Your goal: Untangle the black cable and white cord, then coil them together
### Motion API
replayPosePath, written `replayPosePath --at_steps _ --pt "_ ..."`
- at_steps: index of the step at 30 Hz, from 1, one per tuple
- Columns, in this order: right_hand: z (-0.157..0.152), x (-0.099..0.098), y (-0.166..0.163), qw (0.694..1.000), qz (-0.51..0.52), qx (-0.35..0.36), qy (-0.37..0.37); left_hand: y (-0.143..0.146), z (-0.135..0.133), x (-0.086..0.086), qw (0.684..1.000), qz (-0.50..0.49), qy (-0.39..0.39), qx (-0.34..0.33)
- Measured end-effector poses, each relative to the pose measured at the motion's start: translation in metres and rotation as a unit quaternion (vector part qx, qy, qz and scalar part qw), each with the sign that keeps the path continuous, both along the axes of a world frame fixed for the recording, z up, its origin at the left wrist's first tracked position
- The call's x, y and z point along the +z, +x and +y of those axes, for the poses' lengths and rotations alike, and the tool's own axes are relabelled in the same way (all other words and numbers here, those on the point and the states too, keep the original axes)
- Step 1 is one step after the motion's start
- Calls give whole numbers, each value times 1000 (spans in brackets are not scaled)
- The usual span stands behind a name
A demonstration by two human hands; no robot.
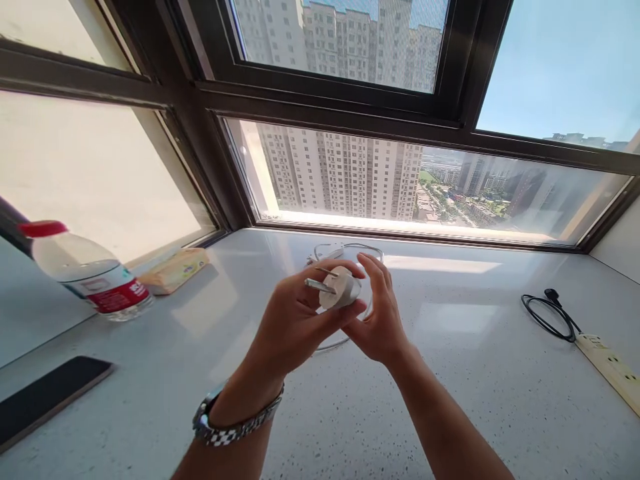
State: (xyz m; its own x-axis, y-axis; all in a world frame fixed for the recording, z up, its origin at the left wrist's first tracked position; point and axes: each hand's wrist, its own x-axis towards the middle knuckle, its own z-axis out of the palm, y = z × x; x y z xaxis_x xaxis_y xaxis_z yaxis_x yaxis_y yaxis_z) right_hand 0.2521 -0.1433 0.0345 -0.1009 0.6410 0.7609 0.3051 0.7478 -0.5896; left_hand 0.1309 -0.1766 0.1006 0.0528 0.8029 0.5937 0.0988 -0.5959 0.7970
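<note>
I held the white plug (343, 288) in my left hand (300, 317), thumb against fingers; my right hand (380, 313) was parted, contact unclear. Risk, judged: a loose pinch could drop it. Plug sat at left hand's 2 o'clock, right hand's 10. White cable (334, 345) looped beyond, toward 12.

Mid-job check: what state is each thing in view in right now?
White plug: held, prongs exposed
Left hand: gripping the white plug
Right hand: fingers curved, contact unclear
White cable: looped
Bottle: capped
Tissue pack: lying flat
Phone: lying flat, upper face dark
Black cord: coiled
Black plug: unplugged
Power strip: nothing visibly plugged in
Wristwatch: worn
Window: open or shut unclear
</note>
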Motion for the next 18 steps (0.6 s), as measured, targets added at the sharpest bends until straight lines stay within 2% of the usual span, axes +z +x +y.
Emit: replayPosePath --at_steps 3,5,6,8,11,14,16,18 --pt "0 1 -1 996 -35 76 -6 6 1 -5 992 68 -37 -98" --pt "-1 1 -2 989 -34 132 -59 5 3 -8 988 56 -46 -138" --pt "-3 1 -3 983 -29 161 -88 4 3 -9 989 24 -39 -138" --pt "-5 1 -5 965 -14 219 -140 2 1 -7 992 -84 8 -89" --pt "-1 -4 -2 939 -37 259 -222 -1 -6 9 965 -253 68 -6" --pt "15 -11 16 921 -119 225 -294 -10 -12 28 936 -350 30 -3" --pt "27 -12 38 919 -141 191 -315 -19 -12 35 917 -397 3 41" --pt "33 -7 64 924 -117 165 -325 -28 -10 36 900 -427 12 86"
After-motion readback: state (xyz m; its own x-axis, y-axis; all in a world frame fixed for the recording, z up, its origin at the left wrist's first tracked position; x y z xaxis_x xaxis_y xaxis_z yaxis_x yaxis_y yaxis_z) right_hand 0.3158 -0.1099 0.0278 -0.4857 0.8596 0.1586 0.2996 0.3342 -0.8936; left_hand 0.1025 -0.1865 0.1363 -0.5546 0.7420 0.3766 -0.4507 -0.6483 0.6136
